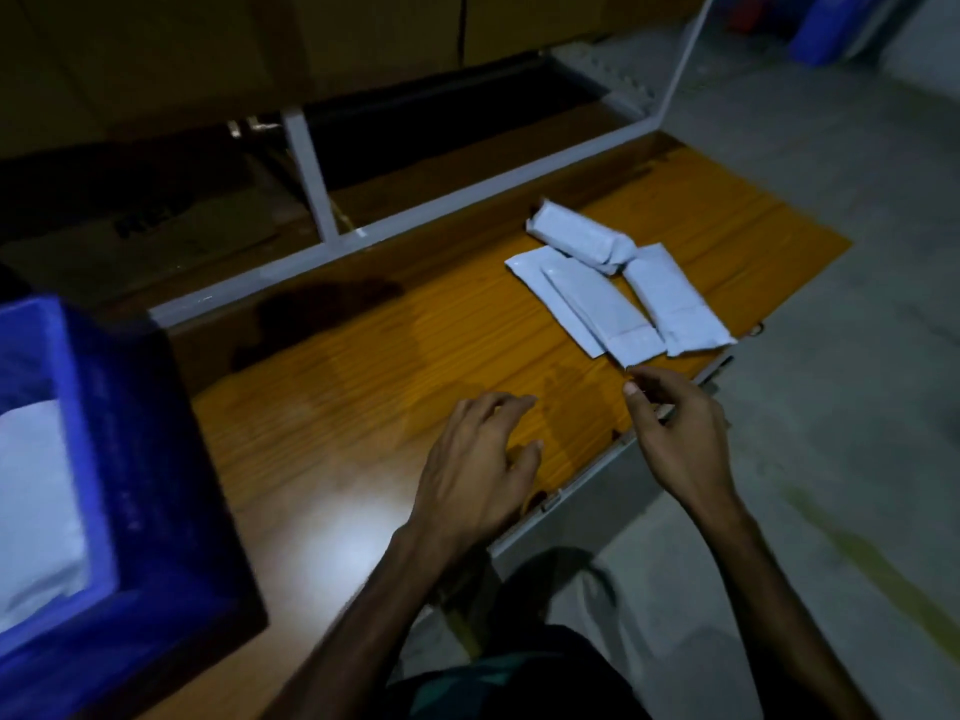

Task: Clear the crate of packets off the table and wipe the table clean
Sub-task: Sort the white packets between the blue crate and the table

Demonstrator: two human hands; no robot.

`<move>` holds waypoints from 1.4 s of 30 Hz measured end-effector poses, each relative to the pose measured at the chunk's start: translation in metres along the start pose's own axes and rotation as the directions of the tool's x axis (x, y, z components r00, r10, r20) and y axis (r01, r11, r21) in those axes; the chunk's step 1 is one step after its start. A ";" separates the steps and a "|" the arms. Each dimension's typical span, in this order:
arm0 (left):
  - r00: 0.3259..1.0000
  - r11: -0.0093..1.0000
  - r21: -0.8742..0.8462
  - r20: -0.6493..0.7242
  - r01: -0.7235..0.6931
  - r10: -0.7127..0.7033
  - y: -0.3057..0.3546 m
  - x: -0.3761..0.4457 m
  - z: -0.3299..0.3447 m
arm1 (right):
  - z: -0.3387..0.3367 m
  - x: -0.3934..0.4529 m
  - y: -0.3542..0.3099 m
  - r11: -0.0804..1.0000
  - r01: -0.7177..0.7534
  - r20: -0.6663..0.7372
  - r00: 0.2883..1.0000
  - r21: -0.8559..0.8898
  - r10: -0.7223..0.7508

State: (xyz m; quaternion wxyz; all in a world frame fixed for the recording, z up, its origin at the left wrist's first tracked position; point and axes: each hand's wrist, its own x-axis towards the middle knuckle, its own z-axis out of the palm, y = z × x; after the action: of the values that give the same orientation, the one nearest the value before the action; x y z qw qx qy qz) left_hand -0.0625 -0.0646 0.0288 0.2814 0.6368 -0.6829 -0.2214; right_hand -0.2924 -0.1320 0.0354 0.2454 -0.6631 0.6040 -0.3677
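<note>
Several white packets [613, 288] lie loose on the right end of the orange wooden table [363, 366], one rolled on top of the others. A blue crate [130, 459] stands at the table's left end with white packets [36, 501] inside it. My right hand [675, 433] hovers just below the nearest packet's corner, thumb and fingers apart, holding nothing. My left hand [483, 470] floats over the tabletop near the front edge with relaxed, spread fingers, also holding nothing.
A grey metal frame [311, 179] runs along the table's back edge, with brown cartons [208, 54] behind it. A dark patch [311, 309] marks the tabletop near the back. Grey concrete floor [831, 459] lies to the right, with a blue object [826, 28] at the far top right.
</note>
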 end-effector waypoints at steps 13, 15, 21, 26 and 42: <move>0.992 0.970 0.224 0.065 0.096 -0.113 0.058 0.183 0.110 | -0.037 0.173 0.124 0.982 -0.019 0.014 1.000 -0.188 0.022; 0.989 0.950 0.285 0.035 0.129 -0.144 0.071 0.209 0.124 | -0.035 0.193 0.135 0.974 -0.002 0.036 0.999 -0.226 0.010; 0.906 0.835 0.392 0.008 0.387 -0.423 0.090 0.280 0.176 | -0.021 0.253 0.154 0.907 0.032 0.224 0.972 -0.420 0.069; 0.836 0.763 0.399 -0.015 0.509 -0.549 0.072 0.309 0.204 | -0.003 0.273 0.172 0.882 0.030 0.340 0.928 -0.471 0.150; 0.835 0.780 0.313 -0.094 0.542 -0.543 0.088 0.320 0.214 | -0.003 0.251 0.179 0.885 -0.005 0.157 0.984 -0.466 0.088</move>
State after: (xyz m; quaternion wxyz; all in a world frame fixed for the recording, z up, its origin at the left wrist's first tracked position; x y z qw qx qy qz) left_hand -0.2805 -0.3863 -0.0394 0.0958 0.8435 -0.4979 -0.1770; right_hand -0.4056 -0.4046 -0.0525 0.1402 -0.7172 0.6664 -0.1477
